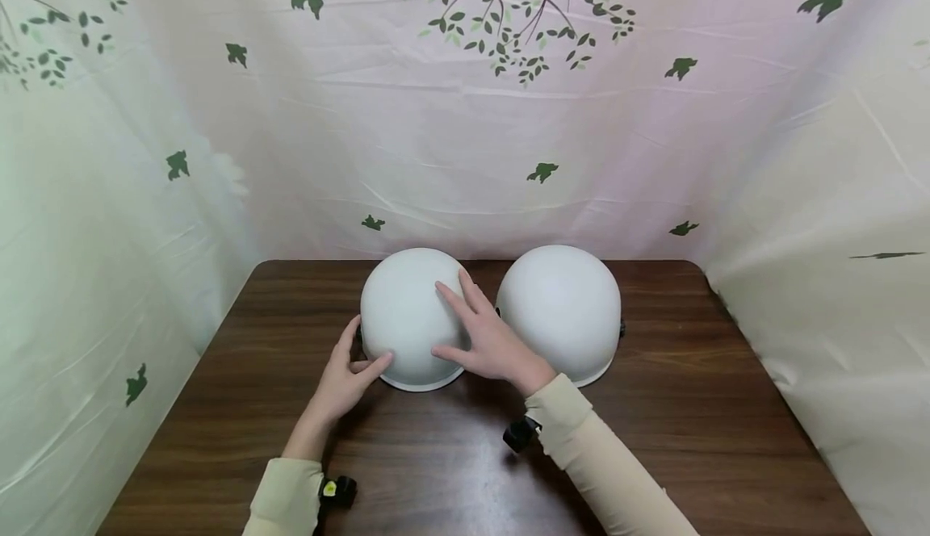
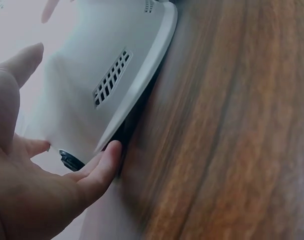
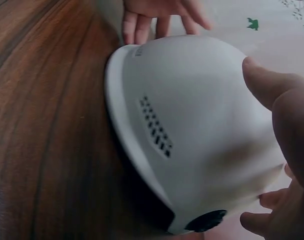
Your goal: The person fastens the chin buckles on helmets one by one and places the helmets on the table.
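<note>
White vented helmet (image 1: pixel 410 310) sits dome up on the table (image 1: pixel 240 407) at about eleven o'clock, taking twelve as the far edge, with a hand at either side. Steadying or positioning it looks to be the step in hand: the left hand (image 1: pixel 345 378), at the helmet's eight o'clock, has loosely extended fingers, fingertips at the rim and thumb set apart; the right hand (image 1: pixel 490 338), at its three o'clock, reaches over the dome's side with fingers spread. Neither seems to grip, and whether the right fingertips press or merely hover cannot be told. Next, shifting the helmet would call for both hands low and even at the rim; leaving it, for drawing away without knocking its neighbour. Counted, there are two helmets, the second helmet (image 1: pixel 559 310) dome up at one o'clock, just beside the first; one table; two hands; and two black wrist cameras (image 1: pixel 340 491), one per sleeve.
</note>
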Demonstrator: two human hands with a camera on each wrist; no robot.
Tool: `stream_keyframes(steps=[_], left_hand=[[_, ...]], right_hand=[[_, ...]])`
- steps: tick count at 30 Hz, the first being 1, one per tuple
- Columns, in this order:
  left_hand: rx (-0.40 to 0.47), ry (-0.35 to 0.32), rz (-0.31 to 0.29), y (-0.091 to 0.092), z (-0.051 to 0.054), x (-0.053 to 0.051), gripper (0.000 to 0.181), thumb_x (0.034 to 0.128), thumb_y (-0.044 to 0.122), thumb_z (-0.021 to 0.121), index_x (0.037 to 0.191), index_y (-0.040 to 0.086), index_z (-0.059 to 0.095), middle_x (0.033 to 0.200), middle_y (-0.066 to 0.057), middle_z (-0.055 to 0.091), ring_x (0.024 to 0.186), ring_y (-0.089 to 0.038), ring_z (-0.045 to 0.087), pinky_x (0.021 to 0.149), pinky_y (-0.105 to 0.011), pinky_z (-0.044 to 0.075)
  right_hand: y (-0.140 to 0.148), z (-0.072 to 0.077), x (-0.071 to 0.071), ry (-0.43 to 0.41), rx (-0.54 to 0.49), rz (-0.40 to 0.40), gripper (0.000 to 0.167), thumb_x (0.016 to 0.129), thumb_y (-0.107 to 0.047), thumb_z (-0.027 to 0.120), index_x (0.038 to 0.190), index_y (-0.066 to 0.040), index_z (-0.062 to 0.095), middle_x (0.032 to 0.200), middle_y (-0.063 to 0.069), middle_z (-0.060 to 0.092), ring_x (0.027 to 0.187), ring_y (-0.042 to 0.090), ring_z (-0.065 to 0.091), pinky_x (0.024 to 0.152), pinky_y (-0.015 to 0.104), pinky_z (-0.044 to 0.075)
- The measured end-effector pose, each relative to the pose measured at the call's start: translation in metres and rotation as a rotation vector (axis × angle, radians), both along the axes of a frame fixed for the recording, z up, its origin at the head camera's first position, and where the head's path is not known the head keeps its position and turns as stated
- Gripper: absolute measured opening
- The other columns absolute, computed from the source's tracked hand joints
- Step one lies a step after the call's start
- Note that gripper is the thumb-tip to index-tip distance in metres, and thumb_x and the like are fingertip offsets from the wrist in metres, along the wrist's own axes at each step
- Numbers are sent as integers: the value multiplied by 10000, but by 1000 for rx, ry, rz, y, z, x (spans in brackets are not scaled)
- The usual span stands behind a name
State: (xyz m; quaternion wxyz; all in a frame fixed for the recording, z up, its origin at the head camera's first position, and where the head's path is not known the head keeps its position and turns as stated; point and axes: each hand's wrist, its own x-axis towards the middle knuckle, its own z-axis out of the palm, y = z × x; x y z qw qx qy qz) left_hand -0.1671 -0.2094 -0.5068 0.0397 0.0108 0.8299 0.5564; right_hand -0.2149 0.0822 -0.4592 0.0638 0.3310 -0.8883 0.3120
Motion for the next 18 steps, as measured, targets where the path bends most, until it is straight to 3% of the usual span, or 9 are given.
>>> stream_keyframes(steps=[7, 12, 18], left_hand=[[37, -3, 10, 3, -2, 1, 988, 966, 398, 774, 1695, 257, 122, 1708, -168, 172, 1191, -410, 666, 896, -445, 599], [62, 10, 29, 5, -2, 0, 977, 953, 368, 797, 1686, 251, 163, 1685, -145, 243, 1125, -391, 666, 864, -388, 588], [81, 9, 70, 6, -2, -1, 962, 946, 330, 810, 1684, 238, 201, 1706, -152, 224, 1083, -371, 684, 791, -295, 576]], right_hand=[[-2, -13, -1, 60, 21, -34, 915, 915, -520, 794, 1663, -283, 323, 1750, 208, 69, 1585, 459, 169, 1181, 651, 349], [-3, -16, 0, 60, 8, -57, 902, 911, -512, 800, 1656, -302, 337, 1754, 174, 96, 1571, 468, 211, 1157, 658, 380], [-5, -18, -1, 71, 11, -69, 895, 916, -506, 796, 1655, -296, 337, 1752, 175, 105, 1559, 481, 232, 1137, 664, 402]])
